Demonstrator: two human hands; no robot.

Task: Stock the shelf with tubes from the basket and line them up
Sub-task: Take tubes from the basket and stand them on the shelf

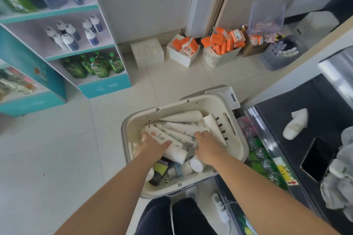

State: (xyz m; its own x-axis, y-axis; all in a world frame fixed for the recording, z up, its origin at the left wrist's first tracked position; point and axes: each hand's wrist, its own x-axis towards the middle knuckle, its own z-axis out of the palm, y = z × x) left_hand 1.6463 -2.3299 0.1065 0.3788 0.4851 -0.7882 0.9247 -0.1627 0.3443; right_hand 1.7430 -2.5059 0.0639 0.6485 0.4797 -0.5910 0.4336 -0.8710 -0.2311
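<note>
white tubes (pixel 183 117) lie heaped crosswise in the cream basket (pixel 238 139), so both hands reach in to gather some. the left hand (pixel 152 145) grips a printed tube (pixel 159 135); the right hand (pixel 205 146) rests on others, and i cannot tell if it grips. the shelf (pixel 80 54) stands well apart.

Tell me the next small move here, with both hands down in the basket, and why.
Probably close each hand round the tube beneath it and lift it clear. The left hand and right hand both lie on the loose white tubes piled in the basket. The fingertips are hidden among the tubes, so a firm grip is not evident, and no tube is raised out yet.
</note>
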